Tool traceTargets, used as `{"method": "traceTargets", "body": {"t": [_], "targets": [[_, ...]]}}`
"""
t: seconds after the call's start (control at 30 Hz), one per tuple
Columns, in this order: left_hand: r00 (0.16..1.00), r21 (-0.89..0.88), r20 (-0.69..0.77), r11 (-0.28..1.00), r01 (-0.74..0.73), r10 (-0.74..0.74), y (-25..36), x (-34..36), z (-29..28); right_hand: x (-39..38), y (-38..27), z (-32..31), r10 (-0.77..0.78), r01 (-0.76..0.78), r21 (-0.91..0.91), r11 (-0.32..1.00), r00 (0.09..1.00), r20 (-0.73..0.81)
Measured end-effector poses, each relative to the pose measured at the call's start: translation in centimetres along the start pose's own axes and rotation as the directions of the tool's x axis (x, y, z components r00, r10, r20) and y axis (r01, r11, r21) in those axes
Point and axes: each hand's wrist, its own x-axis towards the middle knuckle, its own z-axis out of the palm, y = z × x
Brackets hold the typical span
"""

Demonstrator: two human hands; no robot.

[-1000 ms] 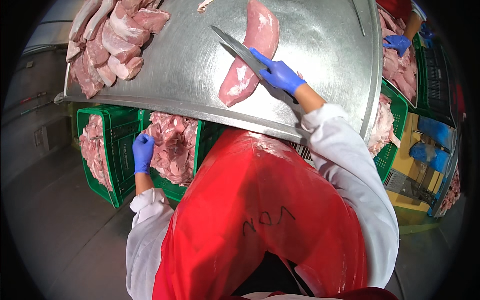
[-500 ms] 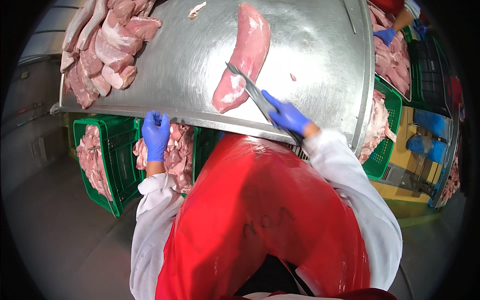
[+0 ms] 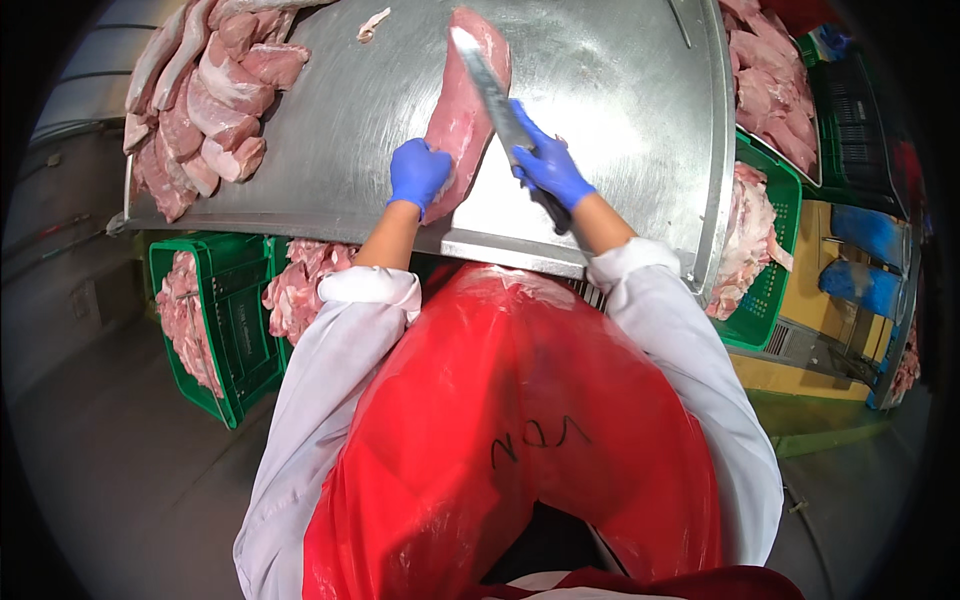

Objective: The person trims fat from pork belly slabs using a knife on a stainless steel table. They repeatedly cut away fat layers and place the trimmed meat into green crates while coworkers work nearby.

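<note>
A long pink piece of meat [image 3: 458, 112] lies lengthwise on the metal table [image 3: 340, 140], its near end close to the front edge. My left hand [image 3: 420, 176], in a blue glove, is closed on the meat's left side near that end. In my gloved right hand [image 3: 553, 168] is a knife [image 3: 488, 90] with a dark handle. The blade slants up and left over the far part of the meat; whether its edge touches the surface I cannot tell.
Several meat pieces [image 3: 225, 95] are heaped at the table's left, and a small pale scrap [image 3: 373, 25] lies at the back. Green crates [image 3: 225, 330] with meat stand below the front edge. Another green crate [image 3: 770, 300] and more meat [image 3: 770, 80] are at the right.
My left hand has come up from beside the table edge and taken hold of the meat. The knife has swung toward the meat's far end. The co-worker's gloved hand at the upper right is gone from view.
</note>
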Motion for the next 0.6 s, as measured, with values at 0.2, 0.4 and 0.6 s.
{"method": "traceTargets", "body": {"t": [0.2,0.4,0.6], "targets": [[0.999,-0.316,-0.042,0.949,0.016,-0.03,-3.1,0.5,2.0,3.9,1.2,4.2,0.083,0.055,-0.48,0.876,0.962,0.262],[0.981,-0.524,0.044,0.832,0.183,-0.188,-3.7,-0.4,3.0,-2.1,2.5,0.4,0.13,0.086,-0.466,0.881,0.902,0.412],[0.983,-0.509,0.018,0.845,0.166,-0.183,-1.6,-1.8,0.6,0.4,-2.1,3.2,0.314,-0.139,-0.425,0.895,0.872,0.376]]}}
